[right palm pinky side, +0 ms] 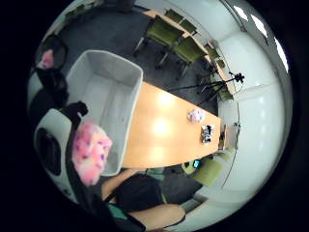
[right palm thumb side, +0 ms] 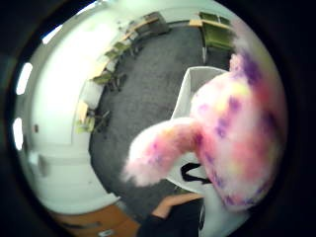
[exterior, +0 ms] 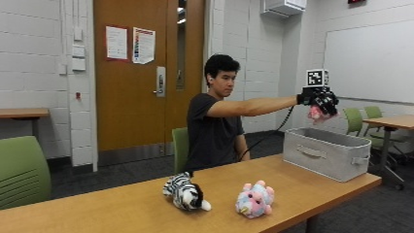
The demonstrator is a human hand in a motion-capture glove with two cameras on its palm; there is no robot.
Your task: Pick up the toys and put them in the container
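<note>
My gloved right hand [exterior: 321, 102] is stretched out above the grey fabric container [exterior: 325, 152] at the table's right end, gripping a pink plush toy with purple and yellow spots [exterior: 318, 114]. The same pink toy [right palm thumb side: 232, 133] fills much of the thumb side palm view and shows beside the container [right palm pinky side: 107, 101] in the little finger side view [right palm pinky side: 90, 151]. The container looks empty inside. On the table lie a black-and-white zebra plush [exterior: 184, 191] and a pink-and-blue plush [exterior: 255, 199], seen small in the palm view as well [right palm pinky side: 207, 133] [right palm pinky side: 196, 115].
The wooden table [exterior: 129, 208] runs left from the container. Green chairs [exterior: 23, 172] stand behind it and at the right [exterior: 354, 121], by another table [exterior: 394, 122]. A tripod [right palm pinky side: 212, 87] stands on the grey carpet beyond the table's far end.
</note>
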